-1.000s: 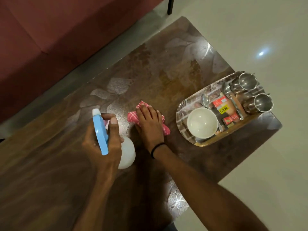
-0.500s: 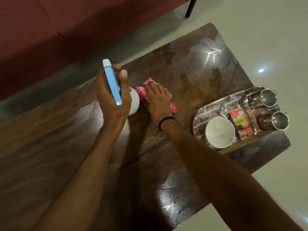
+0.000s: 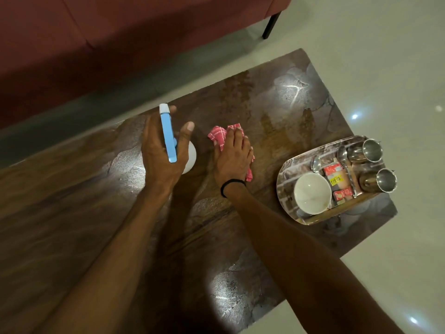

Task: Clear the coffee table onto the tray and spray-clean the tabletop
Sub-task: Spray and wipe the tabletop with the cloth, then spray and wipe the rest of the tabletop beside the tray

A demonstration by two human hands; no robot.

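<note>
Both bare forearms reach forward side by side, the left hand [image 3: 161,153] back-up with fingers curled round a spray bottle [image 3: 168,138] and thumb sticking out, the right hand [image 3: 232,162], a black band [image 3: 230,185] at its wrist, pressing palm-down with straight fingers on a cloth [image 3: 218,137].

Single view: head-worn, wide-angle. Looks forward and steeply down onto the desk [image 3: 72,213] from close above its near side. Desk runs diagonally across frame, left end cut off. Sofa [image 3: 120,44] lies beyond at top, floor [image 3: 385,68] at right, tray [image 3: 280,182] near the desk's right end.
</note>
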